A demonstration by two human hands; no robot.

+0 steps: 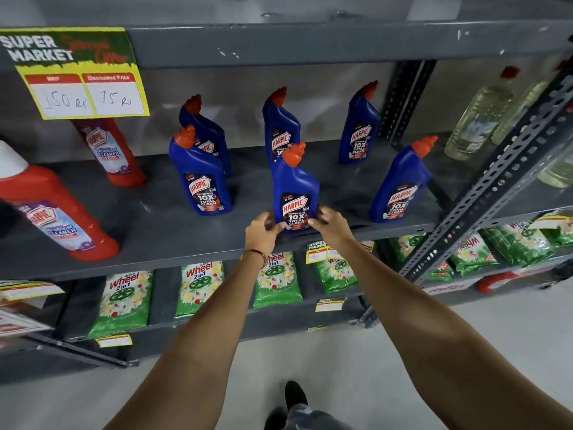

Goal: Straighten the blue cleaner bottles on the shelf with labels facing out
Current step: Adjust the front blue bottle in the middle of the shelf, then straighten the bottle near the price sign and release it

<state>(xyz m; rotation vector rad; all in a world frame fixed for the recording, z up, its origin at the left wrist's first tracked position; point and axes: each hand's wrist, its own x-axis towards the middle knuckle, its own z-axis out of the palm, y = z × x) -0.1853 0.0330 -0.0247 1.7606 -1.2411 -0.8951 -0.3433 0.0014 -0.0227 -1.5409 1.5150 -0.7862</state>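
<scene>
Gripping the front-middle blue Harpic bottle (296, 193) at its base, left hand (263, 232) and right hand (330, 223) on either side, label outward, upright near the grey shelf (186, 240) edge.

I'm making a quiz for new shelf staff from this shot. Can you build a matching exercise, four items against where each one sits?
Items:
1. middle front blue bottle
2. price sign
3. green detergent packs
4. clear bottles

Places:
A. hanging from the upper shelf edge, far left
B. between the left hand and right hand, at the shelf's front edge
C. in the next bay, right of the upright post
D. on the lower shelf

Pairs: 1-B, 2-A, 3-D, 4-C
</scene>
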